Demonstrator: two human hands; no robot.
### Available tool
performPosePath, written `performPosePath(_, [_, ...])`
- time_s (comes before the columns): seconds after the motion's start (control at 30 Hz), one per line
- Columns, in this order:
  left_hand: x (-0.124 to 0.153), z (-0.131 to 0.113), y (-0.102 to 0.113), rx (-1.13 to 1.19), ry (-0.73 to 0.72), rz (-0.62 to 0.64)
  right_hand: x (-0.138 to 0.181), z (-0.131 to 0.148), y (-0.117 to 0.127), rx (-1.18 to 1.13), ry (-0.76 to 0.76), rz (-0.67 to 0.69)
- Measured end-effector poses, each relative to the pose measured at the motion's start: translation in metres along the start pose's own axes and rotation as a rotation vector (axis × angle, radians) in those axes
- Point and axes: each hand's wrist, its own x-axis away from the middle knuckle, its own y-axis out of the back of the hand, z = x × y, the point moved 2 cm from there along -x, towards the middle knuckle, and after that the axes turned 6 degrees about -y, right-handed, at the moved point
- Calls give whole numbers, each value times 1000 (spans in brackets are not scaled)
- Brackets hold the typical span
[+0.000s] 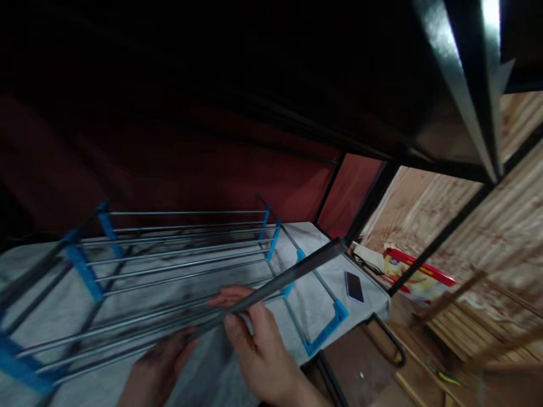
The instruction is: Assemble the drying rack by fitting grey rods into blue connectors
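A long dark grey tube [292, 272] slants up to the right across the middle of the view. My right hand [265, 345] grips it, thumb on the near side and fingers reaching over and behind. Lower down, my left hand [163, 362] has its fingers closed at the tube's lower end, which is partly hidden. Beyond both hands lies a rack frame of thin metal rods [186, 263] joined by blue plastic brackets [82, 265]. At its right end, another blue bracket [326, 330] sits on a grey side tube. A blurred grey shape below the hands is unclear.
Pale cloth [314, 249] covers the bed under the rack. A phone [354, 287] lies near its right edge. A red and yellow box [418, 274] stands beyond, beside wooden slats [470, 336]. Black metal posts [371, 200] and a dark panel overhead frame the space.
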Motion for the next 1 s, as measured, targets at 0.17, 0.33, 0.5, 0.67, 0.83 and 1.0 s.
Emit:
performPosePath(0.17, [-5, -36, -10, 55, 20, 162, -7, -9, -18, 261, 138, 127])
performPosePath(0.33, [-10, -48, 36, 357, 375, -137, -16, -34, -16, 488, 193, 117])
performPosePath(0.5, [-14, -61, 94, 602, 568, -534, 3, -81, -34, 712, 275, 180])
performPosePath(0.67, [-3, -68, 126, 621, 564, -675, 16, -111, -48, 876, 302, 237])
performPosePath(0.83, [14, -57, 124, 590, 610, -672, 19, -125, -51, 933, 310, 291])
performPosePath(1.0, [22, -46, 122, 538, 639, -675, 20, -134, -53, 926, 330, 316])
